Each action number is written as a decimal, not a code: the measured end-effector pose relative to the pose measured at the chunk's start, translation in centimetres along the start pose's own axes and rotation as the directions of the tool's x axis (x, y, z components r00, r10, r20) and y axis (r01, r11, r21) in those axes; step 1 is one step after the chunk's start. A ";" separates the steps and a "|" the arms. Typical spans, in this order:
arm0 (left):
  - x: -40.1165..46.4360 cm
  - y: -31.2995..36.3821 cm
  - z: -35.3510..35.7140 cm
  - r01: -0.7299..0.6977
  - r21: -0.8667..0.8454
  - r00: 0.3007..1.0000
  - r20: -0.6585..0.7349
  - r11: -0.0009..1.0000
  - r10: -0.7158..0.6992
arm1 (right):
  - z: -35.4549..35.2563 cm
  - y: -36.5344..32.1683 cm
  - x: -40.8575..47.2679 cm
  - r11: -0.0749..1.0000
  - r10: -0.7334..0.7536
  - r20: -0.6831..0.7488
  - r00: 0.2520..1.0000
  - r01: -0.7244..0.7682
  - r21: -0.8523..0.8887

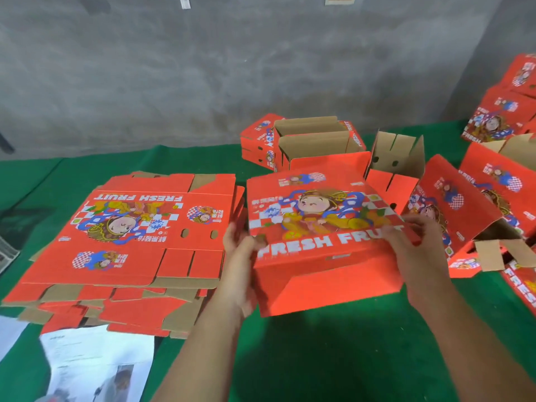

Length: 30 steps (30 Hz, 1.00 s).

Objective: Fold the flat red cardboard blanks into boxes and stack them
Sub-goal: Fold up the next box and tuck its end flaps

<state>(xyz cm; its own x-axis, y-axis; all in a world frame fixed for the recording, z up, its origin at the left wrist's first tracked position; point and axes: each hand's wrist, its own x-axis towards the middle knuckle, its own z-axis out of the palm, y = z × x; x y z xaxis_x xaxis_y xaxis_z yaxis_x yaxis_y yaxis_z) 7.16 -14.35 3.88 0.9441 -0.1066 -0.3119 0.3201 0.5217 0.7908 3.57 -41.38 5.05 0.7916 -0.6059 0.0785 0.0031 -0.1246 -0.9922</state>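
Note:
A partly folded red "FRESH FRUIT" box (322, 227) sits in the middle of the green table, its printed panel facing up and tilted toward me. My left hand (240, 256) grips its left edge, thumb on the printed face. My right hand (414, 248) holds the right side, fingers curled over the printed panel near the corner. To the left lies a stack of flat red blanks (130, 236), printed side up. Behind the held box stand folded open boxes (307, 140) showing brown insides.
Several more folded red boxes (493, 181) lean and pile up at the right. White printed papers (98, 364) lie at the near left on the green table cover (319, 358). A grey concrete wall (203, 68) runs behind the table.

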 end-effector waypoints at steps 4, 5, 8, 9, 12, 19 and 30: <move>-0.2 -1.1 -1.6 0.236 0.136 0.961 0.113 0.962 -0.252 | -0.8 0.5 -0.4 0.994 -0.107 0.225 0.968 0.106 0.014; 0.0 -1.6 -2.2 0.174 0.142 0.980 0.076 0.974 -0.186 | -1.2 0.4 -0.1 0.998 -0.060 0.292 0.955 0.064 -0.003; -0.2 -2.3 -3.1 0.022 0.180 0.989 0.141 0.983 -0.048 | -2.5 0.1 1.3 0.960 0.233 0.534 0.813 -0.278 0.005; -0.2 -2.5 -3.1 -0.024 0.217 0.982 0.186 0.976 -0.017 | -2.8 0.3 1.5 0.922 0.316 0.589 0.744 -0.386 -0.007; -0.4 -2.7 -3.0 -0.161 0.316 0.961 0.266 0.935 0.076 | -3.3 1.9 1.4 0.916 0.394 0.582 0.712 -0.354 -0.187; 0.7 -2.7 -2.8 -0.334 0.382 0.929 0.287 0.862 0.233 | -2.0 2.6 0.0 0.944 0.115 0.476 0.872 0.053 -0.325; 3.7 -5.6 -2.5 -0.305 0.862 0.802 0.004 0.404 0.597 | 3.1 4.9 2.5 0.859 0.031 0.239 0.971 0.096 -0.502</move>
<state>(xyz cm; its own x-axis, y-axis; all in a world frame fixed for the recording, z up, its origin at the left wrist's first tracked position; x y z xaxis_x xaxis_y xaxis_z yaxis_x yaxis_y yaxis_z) 8.65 -15.56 -3.02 0.9490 0.2221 0.2239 -0.0913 -0.4862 0.8691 7.46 -41.04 0.07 0.9143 -0.4044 0.0229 -0.2278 -0.5600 -0.7966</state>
